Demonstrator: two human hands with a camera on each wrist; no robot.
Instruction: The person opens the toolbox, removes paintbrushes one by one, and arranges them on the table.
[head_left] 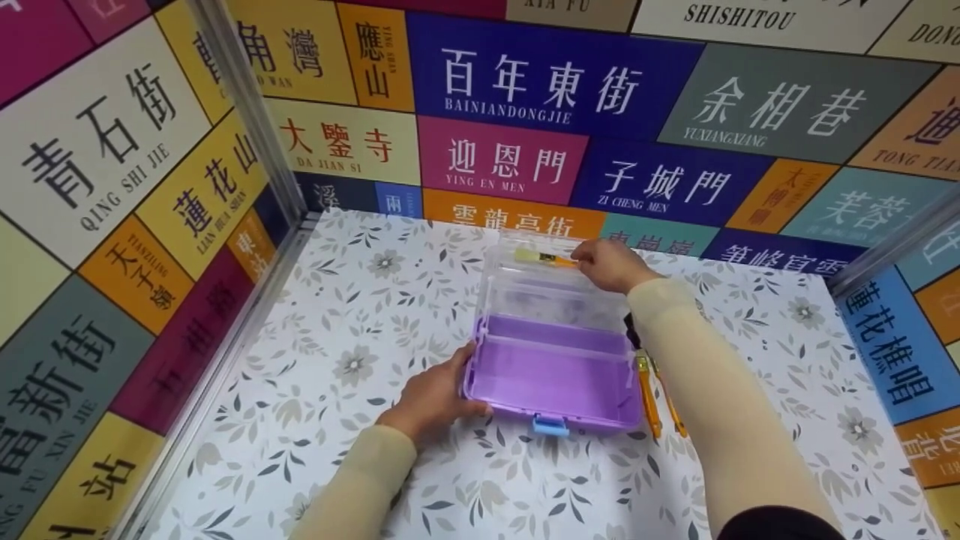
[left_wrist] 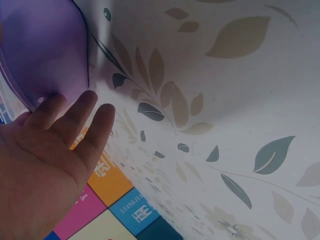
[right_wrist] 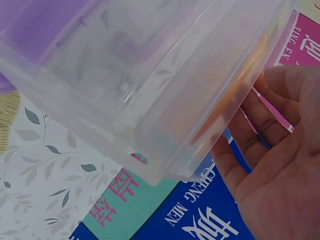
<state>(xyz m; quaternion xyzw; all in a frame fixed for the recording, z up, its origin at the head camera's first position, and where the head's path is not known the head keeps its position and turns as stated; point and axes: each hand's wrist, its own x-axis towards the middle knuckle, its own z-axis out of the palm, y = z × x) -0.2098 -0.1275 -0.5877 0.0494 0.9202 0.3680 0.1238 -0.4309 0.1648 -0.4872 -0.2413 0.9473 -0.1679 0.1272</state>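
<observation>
In the head view a purple plastic box (head_left: pixel 555 375) has its clear lid (head_left: pixel 517 292) swung back and a blue latch (head_left: pixel 551 426) at its front. My left hand (head_left: pixel 435 397) rests against the box's left side, thumb at the front corner, the other fingers fairly straight along the wall. A flat paintbrush (head_left: pixel 538 258) with pale bristles and orange handle lies across the far part of the lid. My right hand (head_left: pixel 615 266) pinches its handle end there. Seen from the right wrist, the orange handle (right_wrist: pixel 230 90) shows through the clear plastic, fingers (right_wrist: pixel 260 125) at the edge.
Orange-handled tools (head_left: pixel 649 397) lie right of the box, partly behind the right sleeve (head_left: pixel 705 382). The flower-patterned tabletop (head_left: pixel 352 300) is bounded at the back and left by panels (head_left: pixel 495 157) of coloured lettering, joined by a metal corner post (head_left: pixel 262 112).
</observation>
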